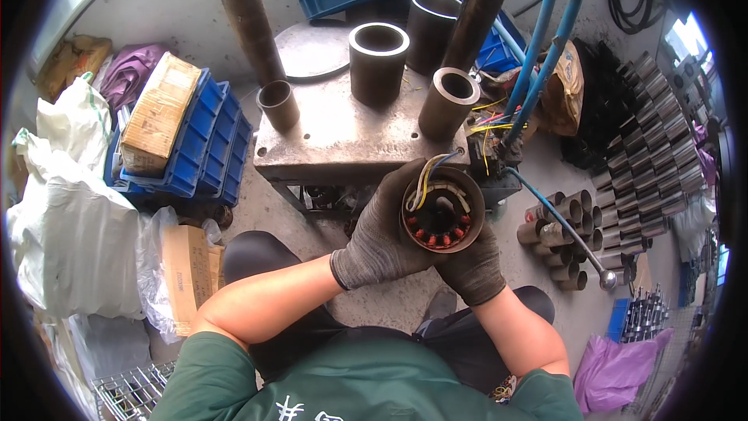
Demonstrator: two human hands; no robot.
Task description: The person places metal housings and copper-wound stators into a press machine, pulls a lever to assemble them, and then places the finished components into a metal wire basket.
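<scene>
Currently, the cylindrical metal housing (442, 218) is held in front of the torso, at the near edge of the metal surface (343, 139), with its open end facing up toward the head. The left hand (380, 238), gloved, grasps the housing along its left side; the right hand (474, 265), also gloved, grips it from the lower right, its fingertips hidden.

Handling: the housing appears to be rigid metal and is probably heavy for its size, so two-handed support is advisable. The outer wall is likely smooth and may slip if oily; the knit gloves should improve friction. The red-bound windings (441, 240) inside and the white, yellow and blue leads (425, 183) at the rim are judged to be the fragile parts. Take hold of the outer wall, on opposite sides, below the rim; do not lift by the leads or press on the windings.

Markings: no legible label shows on the housing. The dark green shirt (366, 378) carries white characters, partly cut off by the lower edge of the view. The cardboard carton (184, 277) at left bears dark print, too small to read reliably
</scene>
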